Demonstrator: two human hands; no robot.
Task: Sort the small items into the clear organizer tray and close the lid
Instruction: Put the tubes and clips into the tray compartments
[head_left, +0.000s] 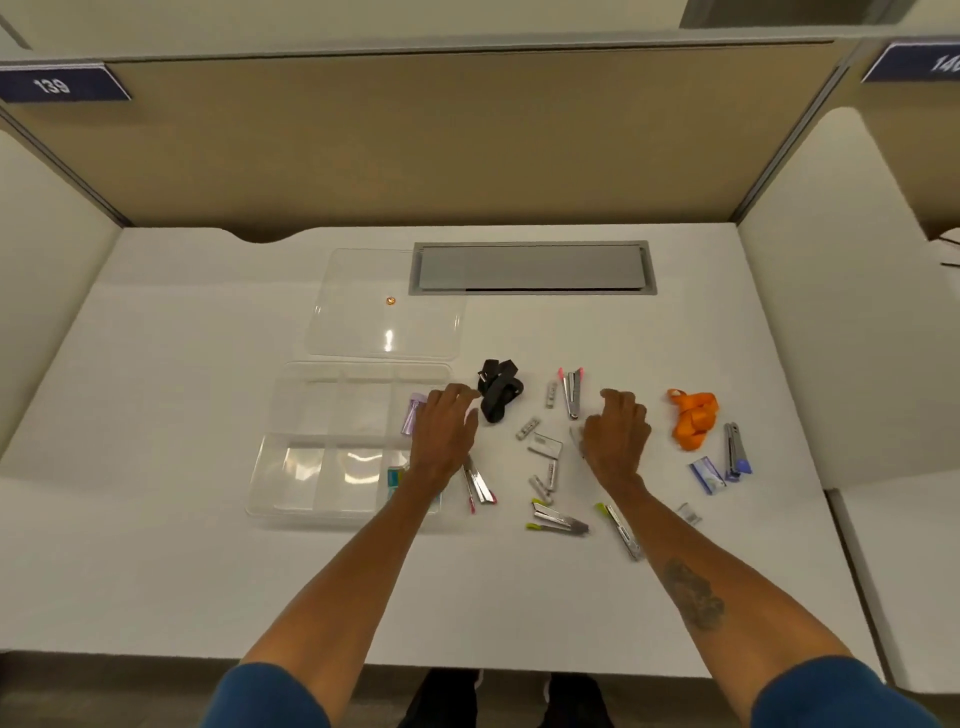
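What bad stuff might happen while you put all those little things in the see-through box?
1. The black strap looks bulky. Stuffed into one compartment of the clear tray, it may stick up and stop the lid from shutting.
2. The small clear piece lies right beside the right forearm, so the arm might brush it away.
3. The little grey strips are pale on the white desk and easy to miss.

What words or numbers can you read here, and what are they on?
"139": on the left blue sign.
"14": on the right blue sign; the rest is cut off at the picture's edge.
Print on the blue packet on the table: too blurred to read.
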